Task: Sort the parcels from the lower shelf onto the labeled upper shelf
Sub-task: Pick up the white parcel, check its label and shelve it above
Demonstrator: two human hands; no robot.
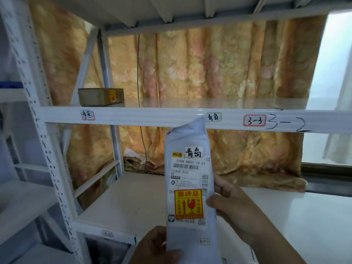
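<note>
I hold a flat white parcel bag [187, 141] upright in front of the shelving. It carries a shipping label, a handwritten white tag and a red-and-yellow fragile sticker. My left hand [152, 246] grips its bottom edge. My right hand [230, 202] grips its right side. The parcel's top corner reaches the front rail of the upper shelf [152, 115], just left of a green-edged handwritten label [213, 117]. A brown cardboard box [101, 97] with a red-and-yellow sticker sits at the left end of the upper shelf, above a red-edged label [87, 115].
The lower shelf board [123, 206] lies behind the parcel. A red-edged "3-3" label [254, 121] and handwritten "3-2" mark the rail's right part. A perforated white upright [47, 149] stands at left. An orange floral curtain [209, 73] hangs behind, with a thin cord.
</note>
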